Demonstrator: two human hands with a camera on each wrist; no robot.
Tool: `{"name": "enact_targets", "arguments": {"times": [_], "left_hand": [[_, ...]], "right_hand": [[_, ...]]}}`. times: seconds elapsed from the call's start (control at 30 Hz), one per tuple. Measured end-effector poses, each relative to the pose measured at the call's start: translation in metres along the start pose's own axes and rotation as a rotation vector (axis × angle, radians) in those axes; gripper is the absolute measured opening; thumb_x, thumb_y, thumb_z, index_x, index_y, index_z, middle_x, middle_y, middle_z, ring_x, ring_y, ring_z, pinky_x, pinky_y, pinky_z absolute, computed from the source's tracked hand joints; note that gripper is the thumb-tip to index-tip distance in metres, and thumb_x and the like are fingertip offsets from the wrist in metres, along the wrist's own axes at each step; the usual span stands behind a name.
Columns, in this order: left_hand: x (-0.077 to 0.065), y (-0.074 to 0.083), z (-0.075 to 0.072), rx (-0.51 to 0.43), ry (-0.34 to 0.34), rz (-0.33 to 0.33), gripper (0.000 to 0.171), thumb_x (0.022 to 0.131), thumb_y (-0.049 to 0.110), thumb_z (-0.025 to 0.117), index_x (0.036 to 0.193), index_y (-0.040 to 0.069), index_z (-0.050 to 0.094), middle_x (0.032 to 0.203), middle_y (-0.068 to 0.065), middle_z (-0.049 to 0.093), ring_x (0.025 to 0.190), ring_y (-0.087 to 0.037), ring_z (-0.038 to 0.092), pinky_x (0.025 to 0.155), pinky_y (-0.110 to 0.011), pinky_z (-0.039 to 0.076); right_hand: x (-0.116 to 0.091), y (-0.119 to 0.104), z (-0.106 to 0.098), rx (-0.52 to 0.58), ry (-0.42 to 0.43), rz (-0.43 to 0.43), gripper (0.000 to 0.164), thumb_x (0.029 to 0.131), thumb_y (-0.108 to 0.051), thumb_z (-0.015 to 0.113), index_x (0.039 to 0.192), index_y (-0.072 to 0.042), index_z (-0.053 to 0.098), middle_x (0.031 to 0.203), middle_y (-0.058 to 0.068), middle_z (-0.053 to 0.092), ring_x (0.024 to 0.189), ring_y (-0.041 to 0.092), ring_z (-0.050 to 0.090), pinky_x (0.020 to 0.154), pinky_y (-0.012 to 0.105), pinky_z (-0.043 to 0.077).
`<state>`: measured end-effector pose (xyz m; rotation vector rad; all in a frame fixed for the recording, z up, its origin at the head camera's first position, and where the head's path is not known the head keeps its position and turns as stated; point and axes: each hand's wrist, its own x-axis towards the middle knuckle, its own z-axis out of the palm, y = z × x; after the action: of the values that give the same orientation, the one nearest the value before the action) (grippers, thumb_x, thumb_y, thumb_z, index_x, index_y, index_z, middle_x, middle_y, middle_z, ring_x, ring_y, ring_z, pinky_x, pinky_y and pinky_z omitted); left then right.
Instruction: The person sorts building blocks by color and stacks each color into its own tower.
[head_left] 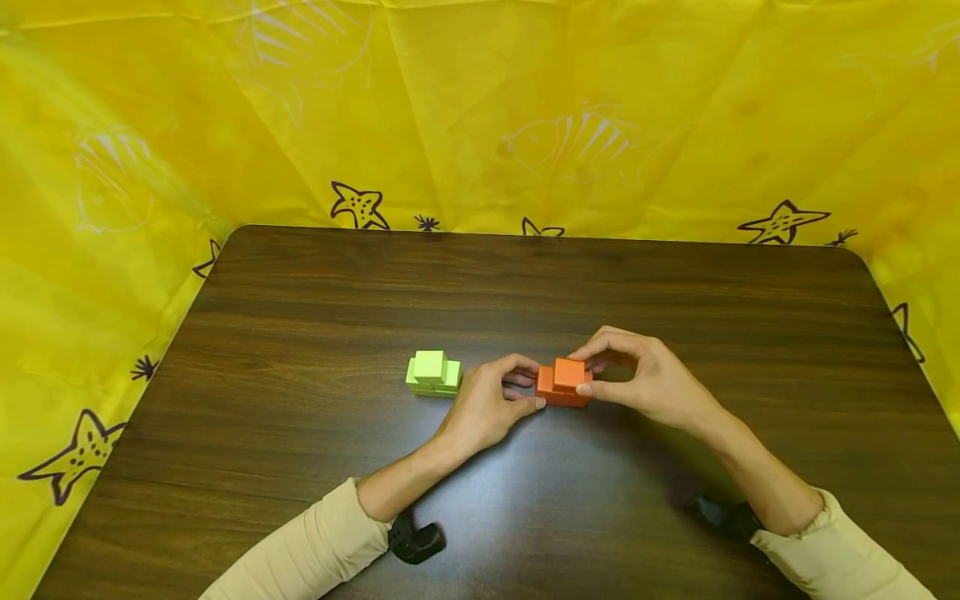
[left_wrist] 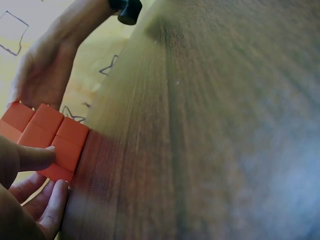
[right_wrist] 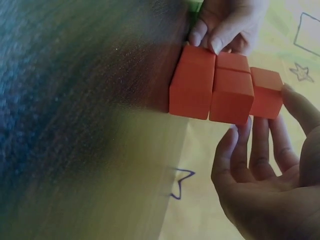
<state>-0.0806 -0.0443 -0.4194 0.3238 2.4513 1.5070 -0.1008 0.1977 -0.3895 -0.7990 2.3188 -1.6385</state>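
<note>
A small stack of orange blocks (head_left: 562, 400) stands on the table, with a single orange cube (right_wrist: 266, 92) as its top layer. My left hand (head_left: 483, 404) holds the left end of the stack's lower layers, thumb in front and fingers behind. From the right, my right hand (head_left: 656, 383) pinches the top cube between thumb and fingers. In the left wrist view, the left thumb lies against the orange blocks (left_wrist: 68, 147). A light green block stack (head_left: 433, 379) of similar shape sits just left of my left hand, apart from the orange one.
The dark wood-grain table (head_left: 300, 317) has rounded far corners. Behind it and along its sides hangs a yellow cloth (head_left: 450, 108) with fish and starfish drawings. Black wrist devices (head_left: 416, 537) sit under both forearms, close to the tabletop.
</note>
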Motion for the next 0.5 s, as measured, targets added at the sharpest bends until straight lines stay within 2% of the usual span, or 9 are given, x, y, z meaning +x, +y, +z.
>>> {"name": "enact_targets", "arguments": {"times": [0.37, 0.5], "left_hand": [[-0.0024, 0.0013, 0.0007, -0.001, 0.003, -0.006, 0.038, 0.084, 0.011, 0.081, 0.119, 0.011, 0.067, 0.108, -0.005, 0.072, 0.084, -0.011, 0.07, 0.076, -0.021, 0.057], [-0.0055, 0.0027, 0.0016, 0.013, 0.012, 0.02, 0.044, 0.083, 0.011, 0.082, 0.124, 0.01, 0.065, 0.114, -0.005, 0.069, 0.089, -0.014, 0.069, 0.078, -0.022, 0.057]], "right_hand": [[-0.0011, -0.0009, 0.0004, 0.005, -0.002, 0.009, 0.034, 0.082, -0.006, 0.081, 0.112, -0.017, 0.069, 0.106, 0.001, 0.066, 0.093, 0.02, 0.062, 0.085, 0.029, 0.053], [-0.0009, -0.0009, 0.0006, 0.011, -0.002, 0.011, 0.035, 0.083, -0.005, 0.081, 0.113, -0.017, 0.068, 0.108, 0.0, 0.066, 0.093, 0.02, 0.062, 0.084, 0.029, 0.053]]}}
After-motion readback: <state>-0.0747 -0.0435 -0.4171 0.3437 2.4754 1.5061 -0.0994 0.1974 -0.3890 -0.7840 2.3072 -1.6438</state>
